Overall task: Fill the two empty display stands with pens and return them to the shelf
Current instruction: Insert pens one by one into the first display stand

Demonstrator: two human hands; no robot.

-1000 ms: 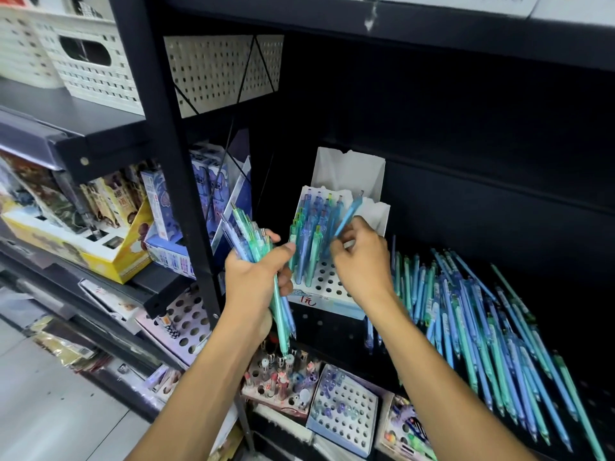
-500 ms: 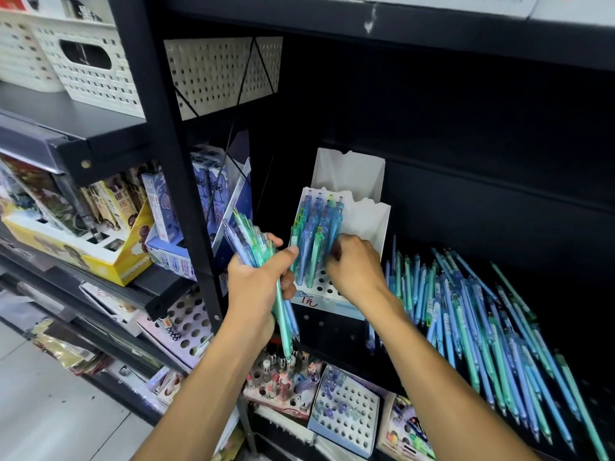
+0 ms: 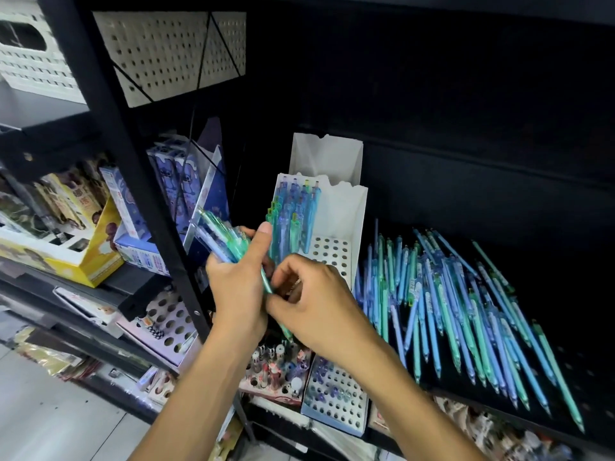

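both hands meet just in front of the shelf: your left hand [image 3: 238, 287] grips a bundle of pens [image 3: 222, 239], and your right hand [image 3: 314, 299] pinches one green pen [image 3: 266, 281] at the bundle's lower end. you're mid-fill, i'd judge, so next draw that pen free and seat it tip-down in an open hole of the white display stand [image 3: 332, 257], half stocked on its left. beyond it, a second white stand [image 3: 327, 158] waits behind, and loose pens [image 3: 466, 311] lie spread across the shelf [image 3: 582, 361] to the right.

display stand [image 3: 336, 257] front behind both hands, right hand [image 3: 316, 301] fingertips unclear among bundle of pens [image 3: 226, 241]
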